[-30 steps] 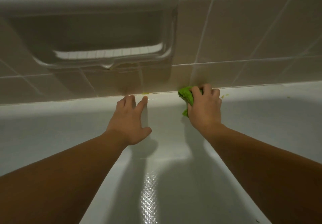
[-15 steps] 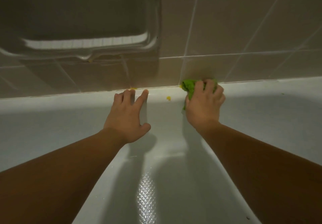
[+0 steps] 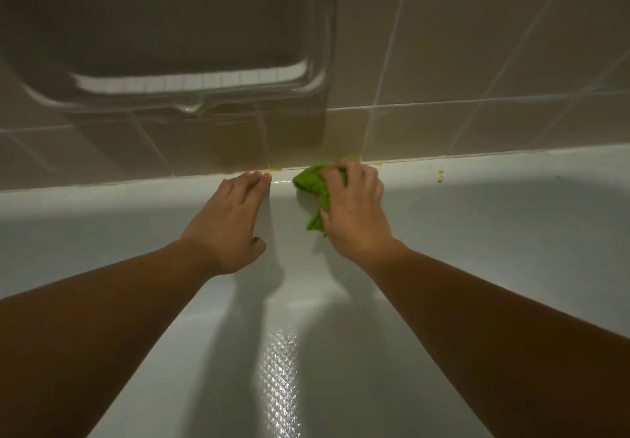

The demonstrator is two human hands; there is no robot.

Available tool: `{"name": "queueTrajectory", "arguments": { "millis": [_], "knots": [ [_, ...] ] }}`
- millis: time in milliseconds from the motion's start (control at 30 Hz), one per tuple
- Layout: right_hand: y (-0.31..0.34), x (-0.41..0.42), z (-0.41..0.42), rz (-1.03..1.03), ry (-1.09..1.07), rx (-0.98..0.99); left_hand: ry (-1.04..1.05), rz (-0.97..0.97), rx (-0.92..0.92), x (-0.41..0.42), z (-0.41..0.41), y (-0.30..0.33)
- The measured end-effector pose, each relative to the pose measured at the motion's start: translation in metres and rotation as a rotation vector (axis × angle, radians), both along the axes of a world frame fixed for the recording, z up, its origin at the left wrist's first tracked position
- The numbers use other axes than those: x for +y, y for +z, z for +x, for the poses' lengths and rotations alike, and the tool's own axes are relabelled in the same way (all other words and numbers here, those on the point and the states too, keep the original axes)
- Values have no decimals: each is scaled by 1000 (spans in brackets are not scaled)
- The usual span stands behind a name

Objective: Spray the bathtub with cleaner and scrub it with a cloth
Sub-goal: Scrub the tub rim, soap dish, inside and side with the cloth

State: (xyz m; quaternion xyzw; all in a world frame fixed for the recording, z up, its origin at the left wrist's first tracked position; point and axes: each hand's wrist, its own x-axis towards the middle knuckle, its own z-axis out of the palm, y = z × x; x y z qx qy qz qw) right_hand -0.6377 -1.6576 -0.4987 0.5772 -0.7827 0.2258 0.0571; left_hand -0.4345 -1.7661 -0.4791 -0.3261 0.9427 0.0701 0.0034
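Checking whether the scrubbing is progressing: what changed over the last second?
The right hand, gripping the green cloth, slid a little rightward along the tub's back ledge, then back toward the left hand. That hand stayed flat on the ledge. Yellow specks remain by the wall seam.

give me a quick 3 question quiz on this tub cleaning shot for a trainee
1. True or false: the left hand holds the green cloth.
2. Multiple choice: where is the cloth being pressed? A) on the floor of the bathtub B) on the tub's far ledge, by the tiled wall C) inside the soap dish
3. Fill in: small yellow specks lie on the ledge to the ___ of the right hand.

Key: 1 false; 2 B; 3 right.
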Motion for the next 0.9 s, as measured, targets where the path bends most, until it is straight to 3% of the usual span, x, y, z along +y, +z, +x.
{"name": "queueTrajectory", "arguments": {
  "millis": [100, 300, 533, 767, 900],
  "knots": [
    [-15, -17, 1, 48, -63, 132, -4, -38, 33, -5, 9, -6],
    [-26, -16, -24, -79, -360, 133, -42, -74, 23, -18, 25, -20],
    [-24, -37, 8, -19, -83, 205, -78, -91, 35, -24, 26, -23],
    [2, -4, -43, 44, -484, 48, -68, -112, 9, -29, 46, -12],
    [5, -17, -6, 13, -288, -7, 10, -44, -8, -27, 60, -7]
  ]
}}
